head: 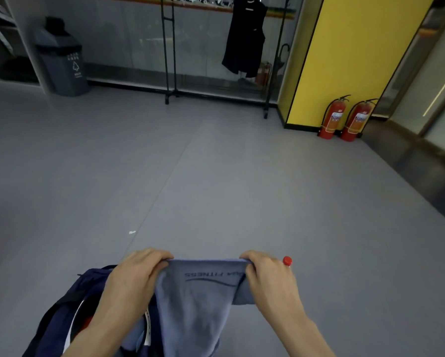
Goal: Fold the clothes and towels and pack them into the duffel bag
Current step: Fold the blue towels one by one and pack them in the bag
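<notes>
A grey-blue towel with dark "FITNESS" lettering hangs in front of me at the bottom middle of the head view. My left hand pinches its top left corner and my right hand pinches its top right corner, so the top edge is stretched flat between them. Below and to the left lies the dark navy duffel bag, open, with dark, white and red cloth inside. The towel hides the bag's right part.
A red bottle cap peeks out behind my right hand. Grey floor stretches ahead. At the back stand a black clothes rack with a dark garment, a grey bin and two red fire extinguishers by a yellow wall.
</notes>
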Motion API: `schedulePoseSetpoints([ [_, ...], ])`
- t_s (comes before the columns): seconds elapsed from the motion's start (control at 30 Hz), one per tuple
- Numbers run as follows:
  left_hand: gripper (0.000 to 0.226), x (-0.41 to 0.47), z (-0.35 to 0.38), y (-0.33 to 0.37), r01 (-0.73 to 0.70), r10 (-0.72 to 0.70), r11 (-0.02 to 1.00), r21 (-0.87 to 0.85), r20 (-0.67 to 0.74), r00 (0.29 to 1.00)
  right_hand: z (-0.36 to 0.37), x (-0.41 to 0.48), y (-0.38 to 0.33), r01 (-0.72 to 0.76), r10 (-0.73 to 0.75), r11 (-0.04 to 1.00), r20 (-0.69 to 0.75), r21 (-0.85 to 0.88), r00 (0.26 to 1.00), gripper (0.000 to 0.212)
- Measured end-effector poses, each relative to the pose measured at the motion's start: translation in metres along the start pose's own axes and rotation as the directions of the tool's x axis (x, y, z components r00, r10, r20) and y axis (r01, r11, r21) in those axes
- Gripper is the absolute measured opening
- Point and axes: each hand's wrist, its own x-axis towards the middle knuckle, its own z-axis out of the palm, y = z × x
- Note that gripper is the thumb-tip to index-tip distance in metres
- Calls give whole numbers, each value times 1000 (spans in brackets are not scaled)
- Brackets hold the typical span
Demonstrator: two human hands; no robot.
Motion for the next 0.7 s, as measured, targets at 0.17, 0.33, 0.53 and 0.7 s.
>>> schedulePoseSetpoints([
  [0.17, 22, 2, -3, 3, 37, -31, 998, 55, -97, 995, -12, -7, 11, -51, 47, 997, -64, -57, 997, 26],
  [0.33, 46, 8, 0, 11, 237, -239, 969, -66, -24, 971, -15, -14, 22, -102, 104, 994, -58, 39, 993, 27],
  [0.53, 25, 12, 11, 11, 326, -324, 916, -232, 51, 945, -15, -7, 33, -174, 173, 983, 29, 52, 984, 26],
  [0.7, 18, 25, 20, 8, 264, -257, 945, -195, 59, 965, -15, 0, 46, -160, 160, 987, 20, 10, 987, 21],
])
